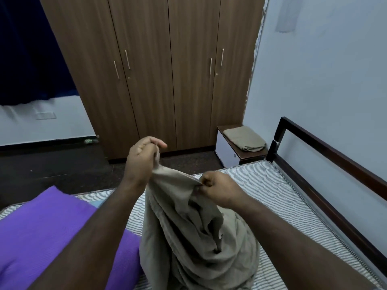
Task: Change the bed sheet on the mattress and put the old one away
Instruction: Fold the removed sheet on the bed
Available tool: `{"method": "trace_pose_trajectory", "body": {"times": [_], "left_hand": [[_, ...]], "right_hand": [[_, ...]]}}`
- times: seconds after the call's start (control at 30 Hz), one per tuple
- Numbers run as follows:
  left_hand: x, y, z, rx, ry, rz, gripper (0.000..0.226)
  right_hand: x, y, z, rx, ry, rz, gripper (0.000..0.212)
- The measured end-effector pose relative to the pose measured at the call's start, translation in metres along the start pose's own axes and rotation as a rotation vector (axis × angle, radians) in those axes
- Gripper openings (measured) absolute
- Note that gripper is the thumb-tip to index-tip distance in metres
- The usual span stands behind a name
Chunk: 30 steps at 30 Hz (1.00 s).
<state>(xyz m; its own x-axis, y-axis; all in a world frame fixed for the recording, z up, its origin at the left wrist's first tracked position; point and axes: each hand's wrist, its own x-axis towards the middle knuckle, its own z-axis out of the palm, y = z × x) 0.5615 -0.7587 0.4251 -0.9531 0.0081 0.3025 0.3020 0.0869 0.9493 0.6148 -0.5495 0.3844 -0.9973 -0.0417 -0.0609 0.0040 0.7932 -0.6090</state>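
Beige sheet (194, 233), crumpled and bunched, hanging in folds onto striped bare mattress (272, 197). Top edge pinched by left hand (142, 158) and gripped in right hand (217, 189), fist closed. Purple pillow (52, 233) to left. Folded cloth (244, 138) on bedside table (251, 154). Wardrobe (157, 70) behind.

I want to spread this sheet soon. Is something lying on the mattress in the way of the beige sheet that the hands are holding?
Yes. A purple pillow lies on the left part of the striped mattress. The left hand and right hand grip the beige sheet above the middle; the right part shows bare.
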Motion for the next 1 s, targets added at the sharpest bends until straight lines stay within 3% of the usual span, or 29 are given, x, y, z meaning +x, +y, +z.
{"method": "trace_pose_trajectory", "body": {"times": [0.07,0.13,0.17,0.27,0.43,0.53,0.77,0.87,1.0], "left_hand": [[-0.009,0.003,0.002,0.264,-0.223,0.023,0.026],[-0.014,-0.001,0.008,0.712,-0.480,0.042,0.057],[-0.016,-0.004,0.011,0.916,-0.545,0.056,0.063],[-0.017,-0.004,0.015,1.135,-0.475,0.136,0.036],[-0.025,-0.001,0.022,1.229,-0.501,0.263,0.053],[-0.024,-0.006,0.025,1.247,-0.401,0.327,0.035],[-0.028,0.002,0.016,1.003,-0.153,0.453,0.039],[-0.028,0.005,0.011,0.875,-0.075,0.444,0.036],[-0.029,0.008,0.005,0.706,-0.049,0.477,0.037]], "right_hand": [[0.003,-0.001,-0.006,-0.036,0.115,-0.022,0.005],[0.005,-0.005,-0.010,-0.070,0.173,-0.052,0.008],[0.004,-0.007,-0.011,-0.074,0.192,-0.067,0.009],[0.001,-0.010,-0.007,-0.118,0.249,-0.115,0.015],[0.000,-0.006,-0.005,-0.177,0.319,-0.151,0.019],[0.001,-0.005,-0.002,-0.179,0.306,-0.162,0.019],[0.008,0.021,0.008,-0.019,-0.059,-0.026,0.021],[0.008,0.032,0.013,0.090,-0.116,-0.001,0.019],[0.010,0.036,0.019,0.232,-0.208,-0.009,0.033]]}}
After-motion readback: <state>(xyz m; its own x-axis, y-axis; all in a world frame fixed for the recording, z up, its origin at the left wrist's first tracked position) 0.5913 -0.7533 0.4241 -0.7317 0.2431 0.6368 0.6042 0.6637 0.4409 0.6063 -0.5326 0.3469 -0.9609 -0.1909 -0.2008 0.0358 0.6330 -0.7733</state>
